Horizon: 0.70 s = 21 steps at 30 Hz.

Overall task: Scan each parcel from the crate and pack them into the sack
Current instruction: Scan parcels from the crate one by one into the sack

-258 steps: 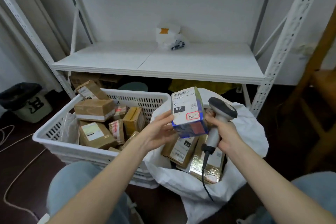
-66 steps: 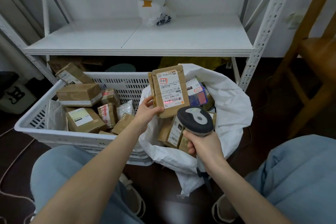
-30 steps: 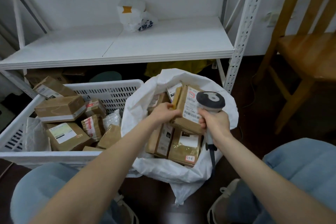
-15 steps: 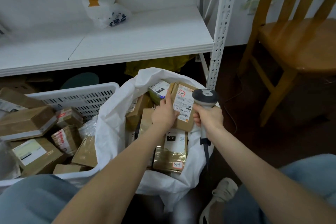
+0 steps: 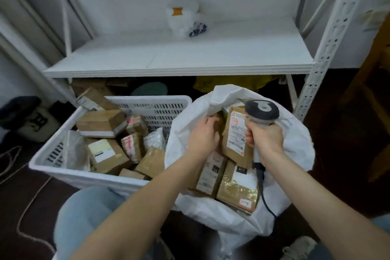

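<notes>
The parcel (image 5: 236, 139) stands on end toward the far side of the sack (image 5: 295, 148), label facing the camera, and the step in hand looks to be seating it there. To do that well, I judge, the left hand (image 5: 203, 136), whose fingers curl at the parcel's left edge, should press it down and back until it leans firmly on the parcels beneath. It should then let go without dragging the loose white cloth inward, since the sack's soft mouth could fold over the gap. The right hand (image 5: 263, 139) is wrapped round the grip of the scanner (image 5: 261, 110), just at the parcel's right edge, and its cable (image 5: 262, 186) should be held clear of the load. The parcel is flat and brown, with a long white printed label carrying a red mark near its top. More brown packets (image 5: 238, 186) lie on the sack's near side. Left of the sack and touching it, the white crate (image 5: 147, 99) holds many boxes (image 5: 101, 122), so much work seems left.
</notes>
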Tool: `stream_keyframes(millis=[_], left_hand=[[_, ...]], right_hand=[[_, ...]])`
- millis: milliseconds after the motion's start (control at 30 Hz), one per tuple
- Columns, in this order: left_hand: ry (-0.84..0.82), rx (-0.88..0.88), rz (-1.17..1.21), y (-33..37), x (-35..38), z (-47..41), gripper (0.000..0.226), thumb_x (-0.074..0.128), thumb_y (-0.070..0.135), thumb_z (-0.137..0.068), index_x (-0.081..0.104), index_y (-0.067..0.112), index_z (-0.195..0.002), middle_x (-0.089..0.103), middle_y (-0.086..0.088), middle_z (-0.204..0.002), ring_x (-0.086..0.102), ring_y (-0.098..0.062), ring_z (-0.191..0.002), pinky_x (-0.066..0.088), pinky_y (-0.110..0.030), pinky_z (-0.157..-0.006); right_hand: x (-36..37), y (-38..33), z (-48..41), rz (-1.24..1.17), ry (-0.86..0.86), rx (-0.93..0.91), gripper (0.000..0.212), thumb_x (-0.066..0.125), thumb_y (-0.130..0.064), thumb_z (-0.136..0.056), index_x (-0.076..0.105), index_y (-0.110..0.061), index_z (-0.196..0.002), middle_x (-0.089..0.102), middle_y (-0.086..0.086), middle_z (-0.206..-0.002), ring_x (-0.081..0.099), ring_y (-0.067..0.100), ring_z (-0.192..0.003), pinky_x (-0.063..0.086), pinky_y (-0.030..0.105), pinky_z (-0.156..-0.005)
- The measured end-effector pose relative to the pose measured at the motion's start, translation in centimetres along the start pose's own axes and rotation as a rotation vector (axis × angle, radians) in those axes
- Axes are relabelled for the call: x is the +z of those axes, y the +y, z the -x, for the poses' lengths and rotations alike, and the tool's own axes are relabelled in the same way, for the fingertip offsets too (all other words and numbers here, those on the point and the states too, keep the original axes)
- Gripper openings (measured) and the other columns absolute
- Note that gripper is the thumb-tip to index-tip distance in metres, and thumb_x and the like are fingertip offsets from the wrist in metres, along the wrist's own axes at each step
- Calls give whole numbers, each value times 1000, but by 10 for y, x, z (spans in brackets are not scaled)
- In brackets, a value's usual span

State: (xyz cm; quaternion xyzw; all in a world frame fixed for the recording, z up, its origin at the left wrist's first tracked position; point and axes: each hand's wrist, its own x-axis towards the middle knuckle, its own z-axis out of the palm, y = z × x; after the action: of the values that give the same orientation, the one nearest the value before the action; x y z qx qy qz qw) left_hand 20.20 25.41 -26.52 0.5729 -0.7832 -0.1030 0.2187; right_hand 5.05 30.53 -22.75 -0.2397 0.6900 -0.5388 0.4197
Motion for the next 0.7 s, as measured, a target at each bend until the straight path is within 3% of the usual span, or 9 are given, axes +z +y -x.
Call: stream_keyframes(millis=[233, 333, 433, 600, 700], left_hand=[[106, -221, -18, -101, -70, 16, 35, 56, 17, -90, 54, 15, -125, 53, -5, -122, 52, -21, -112, 46, -32, -86], [-26, -497, -56, -158, -75, 18, 45, 59, 24, -87, 49, 16, -130, 51, -7, -129, 51, -26, -117, 48, -42, -95], [-213, -695, -27, -205, -70, 19, 54, 63, 33, -85, 47, 12, -133, 56, -9, -125, 55, -27, -113, 50, -43, -93], [-380, -773, 26, -265, -32, 6, 60, 62, 52, -82, 52, 13, -126, 61, -8, -117, 58, -27, -107, 47, -45, -97], [-488, -792, 115, -280, -10, -2, 55, 65, 50, -81, 56, 15, -122, 60, -7, -119, 57, -24, -106, 47, -40, -96]], right_hand=[[71, -4, 25, 60, -202, 15, 15, 71, -22, -84, 67, -7, -84, 66, 3, -65, 60, 15, -59, 54, 34, -69], [112, -7, 40, 96, -309, 27, 13, 69, -15, -86, 66, -4, -80, 64, 5, -64, 57, 15, -55, 52, 31, -64], [152, -3, 46, 146, -379, 46, 14, 71, -18, -85, 67, -6, -79, 65, 5, -64, 58, 13, -55, 54, 27, -61], [204, 10, 29, 214, -427, 75, 16, 72, -22, -84, 67, -8, -80, 67, 4, -63, 59, 11, -53, 53, 24, -57], [220, 19, 14, 236, -420, 98, 17, 71, -23, -85, 68, -7, -88, 67, 3, -65, 61, 11, -54, 51, 21, -54]])
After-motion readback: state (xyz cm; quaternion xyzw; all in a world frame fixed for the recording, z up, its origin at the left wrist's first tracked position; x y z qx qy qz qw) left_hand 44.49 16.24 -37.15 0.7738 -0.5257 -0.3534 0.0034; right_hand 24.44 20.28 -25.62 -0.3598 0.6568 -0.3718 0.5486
